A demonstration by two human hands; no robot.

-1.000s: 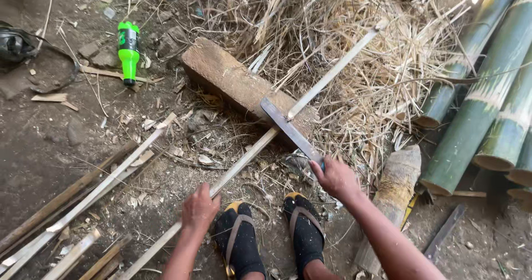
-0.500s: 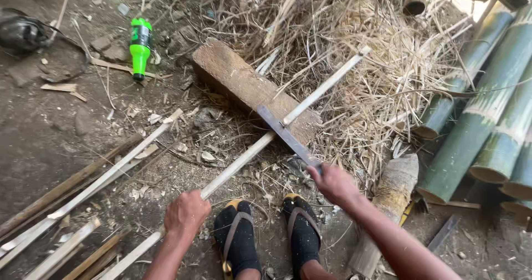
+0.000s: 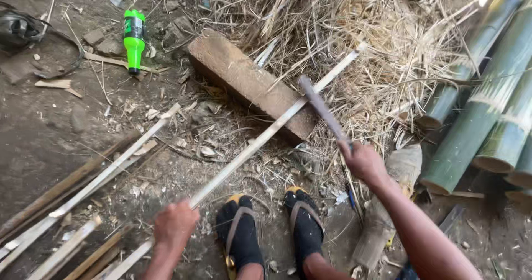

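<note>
left hand (image 3: 175,227) grips a long pale bamboo strip (image 3: 260,141) lying across a brown wooden block (image 3: 249,83); right hand (image 3: 363,161) clenches a dark machete (image 3: 321,108) above it, dry straw (image 3: 382,42) behind.

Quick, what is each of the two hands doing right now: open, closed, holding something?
Left hand: closed on the near end of the long bamboo strip.
Right hand: closed on the handle of the long knife, blade raised over the strip.

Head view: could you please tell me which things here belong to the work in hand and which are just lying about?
In use: bamboo strip, long blade, wooden block, left hand, right hand.
Lying about: green bottle, bamboo poles, dry straw, split strips.
</note>
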